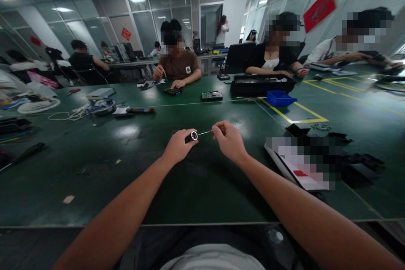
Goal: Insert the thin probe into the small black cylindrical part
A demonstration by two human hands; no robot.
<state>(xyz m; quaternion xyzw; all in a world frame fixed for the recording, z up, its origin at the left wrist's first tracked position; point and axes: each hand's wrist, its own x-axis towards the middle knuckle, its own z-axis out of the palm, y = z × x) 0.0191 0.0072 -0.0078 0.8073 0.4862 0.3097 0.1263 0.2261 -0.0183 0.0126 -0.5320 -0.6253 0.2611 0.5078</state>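
Above the middle of the green table [133, 194], my left hand [179, 147] is closed around a small black cylindrical part [191, 136] with a white ring at its end. My right hand [229, 140] pinches the red handle of a thin screwdriver [205, 133]. The screwdriver's metal shaft points left and its tip meets or lies just by the black part; the exact contact is too small to tell.
On the right lie a white booklet [289, 168] and black plastic parts [363, 164]. A blue bin [280, 98] stands before a long black casing [262, 86]. Cables [101, 107] and a black tool [141, 110] lie left. Several people sit beyond.
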